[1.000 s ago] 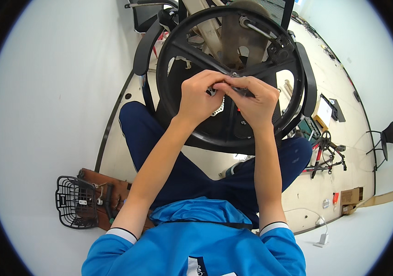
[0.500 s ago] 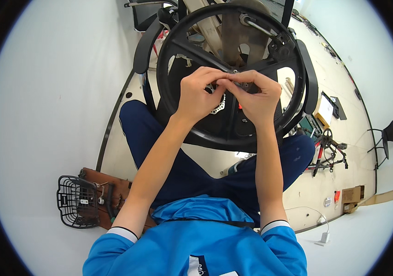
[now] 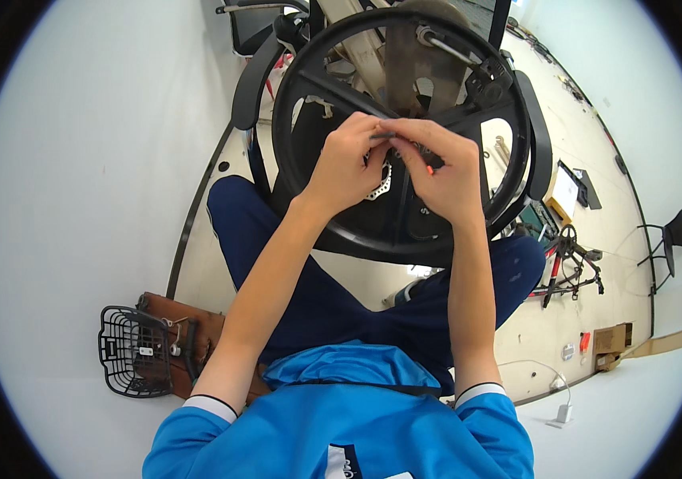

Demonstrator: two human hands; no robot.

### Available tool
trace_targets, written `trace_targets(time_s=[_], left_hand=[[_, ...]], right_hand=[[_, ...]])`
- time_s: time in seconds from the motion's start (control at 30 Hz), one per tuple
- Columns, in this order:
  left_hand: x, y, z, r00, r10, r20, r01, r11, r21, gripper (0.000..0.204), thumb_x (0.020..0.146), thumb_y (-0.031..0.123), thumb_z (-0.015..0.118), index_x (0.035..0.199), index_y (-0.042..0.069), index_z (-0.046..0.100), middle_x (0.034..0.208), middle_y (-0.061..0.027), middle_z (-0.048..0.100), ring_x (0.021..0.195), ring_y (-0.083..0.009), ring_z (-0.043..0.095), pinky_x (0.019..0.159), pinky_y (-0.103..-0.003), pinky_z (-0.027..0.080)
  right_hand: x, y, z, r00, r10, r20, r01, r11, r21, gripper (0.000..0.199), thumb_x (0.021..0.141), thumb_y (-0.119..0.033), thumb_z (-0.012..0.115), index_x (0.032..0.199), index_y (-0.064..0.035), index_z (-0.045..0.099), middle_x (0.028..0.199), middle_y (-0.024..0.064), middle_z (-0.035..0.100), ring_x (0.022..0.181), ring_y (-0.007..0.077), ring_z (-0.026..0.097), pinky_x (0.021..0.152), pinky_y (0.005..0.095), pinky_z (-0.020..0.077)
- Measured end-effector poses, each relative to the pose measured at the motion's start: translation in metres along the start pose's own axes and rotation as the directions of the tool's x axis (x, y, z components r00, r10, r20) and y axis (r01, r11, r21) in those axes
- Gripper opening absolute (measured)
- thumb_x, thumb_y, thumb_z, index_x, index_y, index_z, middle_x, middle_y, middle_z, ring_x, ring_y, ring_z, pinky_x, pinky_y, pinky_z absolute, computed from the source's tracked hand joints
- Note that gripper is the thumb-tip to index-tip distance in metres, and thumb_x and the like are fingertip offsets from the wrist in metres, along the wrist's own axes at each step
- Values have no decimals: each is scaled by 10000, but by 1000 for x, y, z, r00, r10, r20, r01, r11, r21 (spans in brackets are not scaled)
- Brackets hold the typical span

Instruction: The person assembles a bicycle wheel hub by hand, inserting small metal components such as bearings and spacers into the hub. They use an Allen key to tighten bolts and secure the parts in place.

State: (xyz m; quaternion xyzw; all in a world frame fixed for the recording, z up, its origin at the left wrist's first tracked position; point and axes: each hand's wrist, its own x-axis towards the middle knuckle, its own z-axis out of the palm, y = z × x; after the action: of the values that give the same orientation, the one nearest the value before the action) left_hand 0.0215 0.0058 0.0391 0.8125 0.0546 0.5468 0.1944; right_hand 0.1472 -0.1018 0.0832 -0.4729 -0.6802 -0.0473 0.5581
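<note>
Where hands (image 3: 347, 166) meet over black wheel (image 3: 333, 92), pale floor (image 3: 528, 343), white wall (image 3: 93, 176).

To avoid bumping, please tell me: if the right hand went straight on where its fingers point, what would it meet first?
Most likely the left hand, directly ahead of the right hand; a small dark piece shows where they come close, but depth is unclear.

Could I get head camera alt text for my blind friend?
A person's bare left hand and bare right hand meet at a small slim dark piece above a large black spoked wheel; a black openwork basket appears at lower left.
</note>
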Motion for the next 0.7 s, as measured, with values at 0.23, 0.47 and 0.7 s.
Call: trace_targets(time_s=[0.23,0.47,0.7], left_hand=[[4,13,-1,992,-76,-102,68,995,-76,238,770,-71,709,992,6,749,949,-112,748,821,-214,728,735,-290,559],[2,11,0,992,-100,-80,93,992,-90,208,793,-75,686,991,-22,720,947,-148,743,872,-270,734,784,-311,562],[2,12,-1,983,-162,-87,151,980,-127,209,798,-52,713,1004,-19,734,964,-124,763,855,-220,738,768,-288,559]], right_hand=[[2,11,3,992,13,-125,-19,999,-50,260,726,26,829,972,-25,766,846,75,741,763,170,721,716,266,568],[1,13,2,997,-39,-64,43,997,59,244,770,62,776,1006,8,749,906,107,742,875,190,727,794,288,579],[1,14,4,991,62,-121,-54,996,71,175,766,25,821,895,1,706,870,62,727,831,144,701,781,262,548]])
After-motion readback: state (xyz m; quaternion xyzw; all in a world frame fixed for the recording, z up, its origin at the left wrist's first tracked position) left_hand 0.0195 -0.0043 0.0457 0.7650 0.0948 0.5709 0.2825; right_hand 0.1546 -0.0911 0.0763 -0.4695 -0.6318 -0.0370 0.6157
